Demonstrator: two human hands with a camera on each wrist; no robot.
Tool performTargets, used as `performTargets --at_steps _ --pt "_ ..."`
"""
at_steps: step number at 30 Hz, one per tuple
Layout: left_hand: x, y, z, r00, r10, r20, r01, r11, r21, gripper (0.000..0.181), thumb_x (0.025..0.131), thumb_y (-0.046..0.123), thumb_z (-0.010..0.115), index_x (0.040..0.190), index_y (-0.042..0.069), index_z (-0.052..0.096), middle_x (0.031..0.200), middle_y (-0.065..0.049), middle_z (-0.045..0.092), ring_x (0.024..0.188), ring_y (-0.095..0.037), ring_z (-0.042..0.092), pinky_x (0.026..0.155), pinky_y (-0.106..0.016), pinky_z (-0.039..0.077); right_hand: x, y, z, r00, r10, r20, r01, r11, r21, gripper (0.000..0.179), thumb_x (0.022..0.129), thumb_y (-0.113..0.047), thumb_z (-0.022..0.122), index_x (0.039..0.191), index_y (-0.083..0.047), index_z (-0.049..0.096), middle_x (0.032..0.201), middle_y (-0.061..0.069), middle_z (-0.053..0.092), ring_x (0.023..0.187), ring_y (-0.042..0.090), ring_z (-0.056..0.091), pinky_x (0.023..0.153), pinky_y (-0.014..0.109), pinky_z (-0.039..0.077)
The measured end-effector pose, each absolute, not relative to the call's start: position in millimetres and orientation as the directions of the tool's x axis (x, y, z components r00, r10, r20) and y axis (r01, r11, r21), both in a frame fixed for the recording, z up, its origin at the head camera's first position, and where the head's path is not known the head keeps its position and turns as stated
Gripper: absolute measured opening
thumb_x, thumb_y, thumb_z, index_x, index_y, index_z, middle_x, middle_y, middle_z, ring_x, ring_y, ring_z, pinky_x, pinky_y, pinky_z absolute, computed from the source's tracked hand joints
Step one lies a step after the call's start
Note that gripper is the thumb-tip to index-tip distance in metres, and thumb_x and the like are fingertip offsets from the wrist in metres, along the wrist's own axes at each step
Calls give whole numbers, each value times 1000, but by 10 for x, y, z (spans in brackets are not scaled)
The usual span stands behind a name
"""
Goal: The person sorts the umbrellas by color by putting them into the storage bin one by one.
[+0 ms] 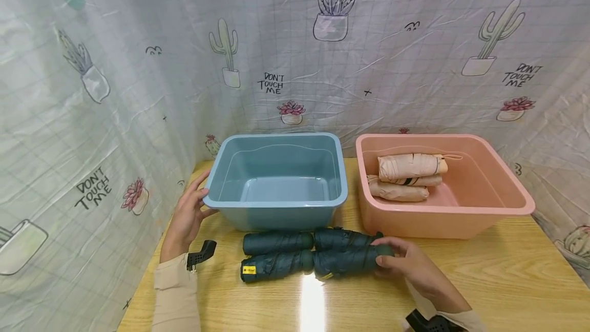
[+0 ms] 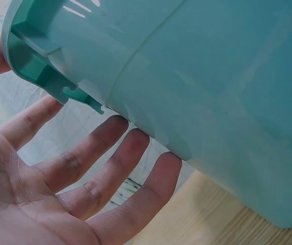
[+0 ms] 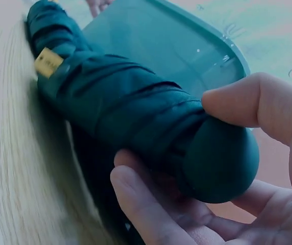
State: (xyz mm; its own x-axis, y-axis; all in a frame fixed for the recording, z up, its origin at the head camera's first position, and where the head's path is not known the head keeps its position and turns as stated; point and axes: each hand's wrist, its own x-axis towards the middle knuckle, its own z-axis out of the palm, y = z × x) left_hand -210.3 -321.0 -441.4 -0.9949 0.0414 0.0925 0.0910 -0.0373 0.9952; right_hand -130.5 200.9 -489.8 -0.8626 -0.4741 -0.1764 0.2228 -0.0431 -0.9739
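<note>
My right hand (image 1: 405, 265) grips the rounded handle end of a folded dark green umbrella (image 1: 343, 261), thumb on one side and fingers on the other. In the right wrist view this umbrella (image 3: 130, 102) slants away from the hand, a yellow tag showing beyond it. Other folded dark green umbrellas (image 1: 276, 242) lie beside it on the table, in front of the blue bin (image 1: 276, 204). With extended fingers, my left hand (image 1: 188, 214) touches the left side of that bin. The left wrist view shows its fingertips (image 2: 168, 163) against the outer wall.
At the right stands a pink bin (image 1: 442, 210) holding several folded beige umbrellas (image 1: 410, 166). Both bins rest on a wooden table (image 1: 258, 306). A cactus-printed curtain (image 1: 295, 55) hangs behind and to the left, close to the blue bin.
</note>
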Motion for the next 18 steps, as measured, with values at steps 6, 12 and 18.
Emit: performTargets --at_steps 6,12,18 --pt "-2125 -3212 -4414 -996 36 84 83 -40 996 55 110 24 43 163 15 29 120 2 66 100 -7 69 85 -35 58 -1310 1963 -4900 -873 -477 -107 183 -116 -976 34 95 3 64 123 -16 66 129 2 48 97 14 69 87 39 61" --pt "-2127 -3210 -4413 -997 20 76 75 -32 997 54 110 24 44 162 17 31 129 0 62 102 -6 69 85 -35 59 -1321 1915 -4863 -888 -460 -20 80 -111 -991 36 92 7 63 120 -14 65 115 2 59 83 9 68 72 23 57" --pt "-2127 -3209 -4415 -997 19 75 74 -39 997 54 110 25 45 162 18 32 128 1 63 105 -11 70 85 -36 59 -1305 1879 -4725 -887 -461 26 22 -99 -995 35 91 9 63 120 -9 64 110 -1 65 86 5 66 74 23 57"
